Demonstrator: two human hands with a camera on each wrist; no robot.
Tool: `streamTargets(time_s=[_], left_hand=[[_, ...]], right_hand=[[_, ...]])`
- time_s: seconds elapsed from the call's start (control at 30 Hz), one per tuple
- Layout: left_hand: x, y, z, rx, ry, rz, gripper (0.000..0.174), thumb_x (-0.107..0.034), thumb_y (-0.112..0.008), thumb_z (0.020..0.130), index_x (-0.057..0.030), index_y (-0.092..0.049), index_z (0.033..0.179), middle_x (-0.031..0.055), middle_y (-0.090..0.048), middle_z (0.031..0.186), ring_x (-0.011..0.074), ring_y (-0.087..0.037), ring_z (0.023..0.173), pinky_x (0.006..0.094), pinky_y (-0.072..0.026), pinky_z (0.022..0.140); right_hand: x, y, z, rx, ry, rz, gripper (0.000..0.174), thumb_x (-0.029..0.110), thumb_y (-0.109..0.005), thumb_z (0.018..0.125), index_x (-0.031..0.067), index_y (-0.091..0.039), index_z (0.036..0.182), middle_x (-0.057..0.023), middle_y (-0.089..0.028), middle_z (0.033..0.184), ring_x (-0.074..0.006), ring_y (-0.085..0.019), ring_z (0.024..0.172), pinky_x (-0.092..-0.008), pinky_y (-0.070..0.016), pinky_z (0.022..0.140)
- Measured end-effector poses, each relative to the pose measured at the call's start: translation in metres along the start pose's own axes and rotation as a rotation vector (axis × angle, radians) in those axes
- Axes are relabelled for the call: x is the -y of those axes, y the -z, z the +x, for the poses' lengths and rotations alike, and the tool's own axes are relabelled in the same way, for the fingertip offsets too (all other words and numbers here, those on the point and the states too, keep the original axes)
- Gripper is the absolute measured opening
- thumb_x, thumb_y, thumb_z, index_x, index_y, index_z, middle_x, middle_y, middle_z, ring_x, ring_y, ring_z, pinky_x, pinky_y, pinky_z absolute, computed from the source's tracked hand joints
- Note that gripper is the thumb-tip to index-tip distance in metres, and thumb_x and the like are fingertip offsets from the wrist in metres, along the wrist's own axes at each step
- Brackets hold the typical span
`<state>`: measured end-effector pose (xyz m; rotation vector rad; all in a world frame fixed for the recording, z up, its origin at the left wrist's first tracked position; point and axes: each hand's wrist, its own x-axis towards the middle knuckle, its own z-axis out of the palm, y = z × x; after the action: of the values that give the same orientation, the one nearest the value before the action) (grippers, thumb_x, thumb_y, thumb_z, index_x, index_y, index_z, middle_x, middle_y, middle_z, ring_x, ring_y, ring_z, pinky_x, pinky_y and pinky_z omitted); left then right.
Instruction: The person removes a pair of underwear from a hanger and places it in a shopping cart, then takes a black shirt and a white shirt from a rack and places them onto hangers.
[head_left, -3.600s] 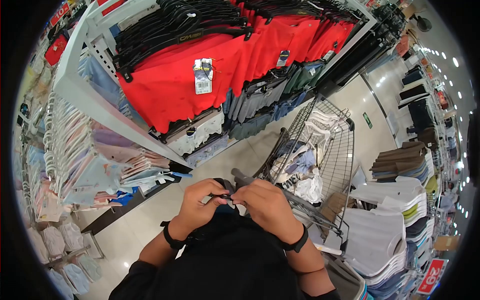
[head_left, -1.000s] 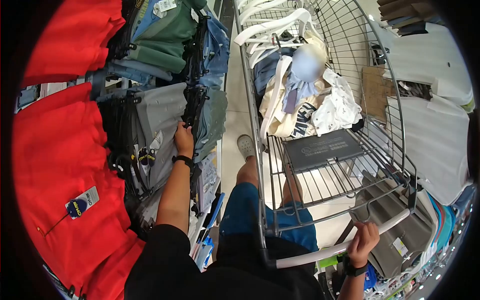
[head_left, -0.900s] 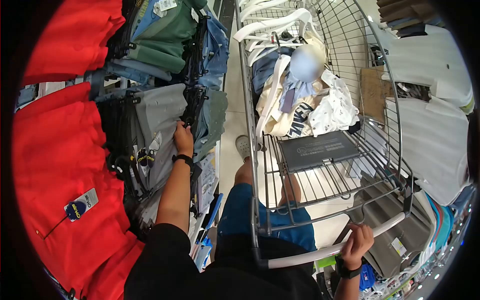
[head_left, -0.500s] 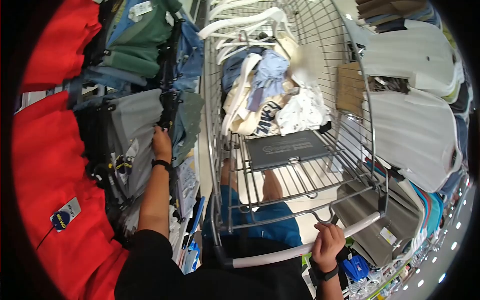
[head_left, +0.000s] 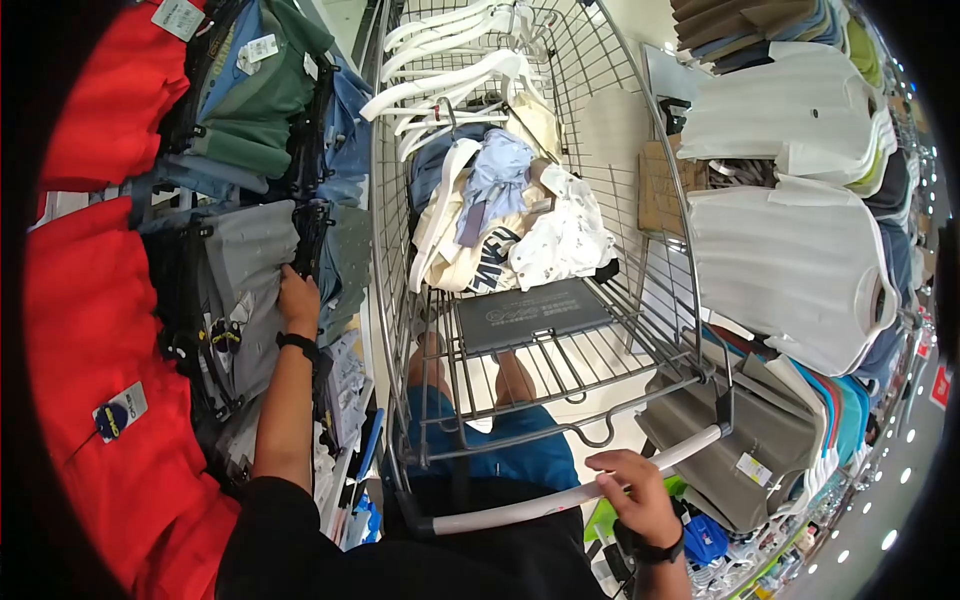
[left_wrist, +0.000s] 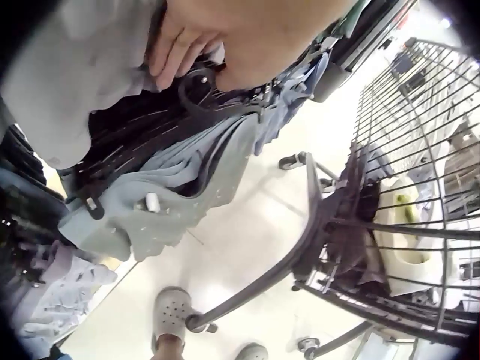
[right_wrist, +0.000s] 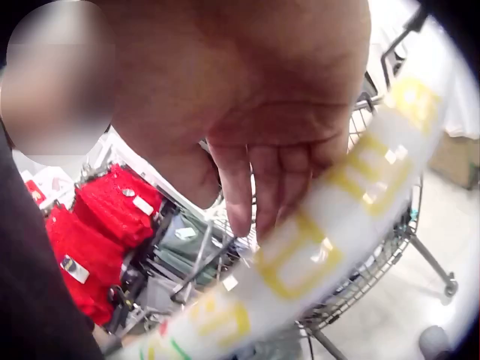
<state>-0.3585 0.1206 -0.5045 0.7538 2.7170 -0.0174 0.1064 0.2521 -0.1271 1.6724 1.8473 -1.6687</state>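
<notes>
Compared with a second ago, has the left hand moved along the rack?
No. The left hand still rests on the grey garment, beside the same black hanger clips at its right edge; only the camera view has shifted.

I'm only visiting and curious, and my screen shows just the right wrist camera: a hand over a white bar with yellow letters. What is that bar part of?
Observer: In the head view it is the handle of a wire shopping cart. The right hand rests on top of it.
Operator: Is anything in the cart?
Observer: Yes, a heap of clothes, with white hangers beyond them.
Operator: And the other hand?
Observer: The left hand touches grey garments hanging on a rack beside the cart. Whether it grips anything there, I cannot tell.
</notes>
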Motion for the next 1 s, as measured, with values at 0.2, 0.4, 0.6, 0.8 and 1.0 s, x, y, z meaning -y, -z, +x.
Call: streamTargets(time_s=[0.2, 0.4, 0.6, 0.8, 1.0], left_hand=[[-0.013, 0.032, -0.066, 0.192, -0.062, -0.373, 0.042, -0.025, -0.062, 0.092, 0.0008, -0.050, 0.123, 0.0254, -0.065, 0.108, 0.0408, -0.064, 0.097, 0.0432, -0.0503, 0.084], [-0.055, 0.137, -0.200, 0.459, -0.014, -0.746, 0.039, -0.034, -0.052, 0.100, 0.0011, -0.059, 0.115, 0.0176, -0.068, 0.107, 0.0286, -0.067, 0.094, 0.0365, -0.0510, 0.082], [-0.083, 0.215, -0.298, 0.457, 0.013, -0.529, 0.047, -0.027, -0.058, 0.097, 0.0009, -0.046, 0.133, 0.0222, -0.063, 0.118, 0.0272, -0.066, 0.102, 0.0356, -0.0501, 0.087], [-0.095, 0.213, -0.322, 0.426, 0.142, -0.630, 0.039, -0.018, -0.058, 0.097, 0.0003, -0.049, 0.130, 0.0210, -0.065, 0.113, 0.0300, -0.065, 0.103, 0.0373, -0.0484, 0.090], [-0.089, 0.193, -0.337, 0.332, 0.140, -0.671, 0.033, -0.016, -0.057, 0.097, 0.0009, -0.051, 0.124, 0.0218, -0.066, 0.104, 0.0366, -0.064, 0.099, 0.0387, -0.0488, 0.085]], right_hand=[[0.024, 0.068, 0.063, -0.134, 0.245, -0.067, 0.014, 0.007, -0.059, 0.092, -0.0030, -0.068, 0.095, -0.0154, -0.069, 0.090, -0.0253, -0.066, 0.083, -0.0319, -0.0490, 0.075], [-0.008, 0.066, 0.252, 0.023, 0.414, -0.322, 0.027, 0.025, -0.063, 0.090, 0.0010, -0.066, 0.100, -0.0168, -0.069, 0.092, -0.0322, -0.065, 0.083, -0.0386, -0.0506, 0.075], [-0.049, -0.037, 0.444, 0.148, 0.314, -0.711, 0.066, 0.029, -0.072, 0.078, 0.0078, -0.047, 0.135, -0.0264, -0.054, 0.131, -0.0400, -0.059, 0.113, -0.0471, -0.0500, 0.093], [-0.091, -0.103, 0.511, 0.031, 0.401, -0.687, 0.073, 0.021, -0.071, 0.078, 0.0131, -0.037, 0.142, -0.0254, -0.065, 0.111, -0.0410, -0.064, 0.098, -0.0493, -0.0516, 0.083], [-0.077, -0.094, 0.484, -0.054, 0.553, -0.732, 0.015, 0.011, -0.062, 0.082, 0.0082, -0.064, 0.096, -0.0182, -0.069, 0.085, -0.0385, -0.066, 0.084, -0.0520, -0.0500, 0.072]])
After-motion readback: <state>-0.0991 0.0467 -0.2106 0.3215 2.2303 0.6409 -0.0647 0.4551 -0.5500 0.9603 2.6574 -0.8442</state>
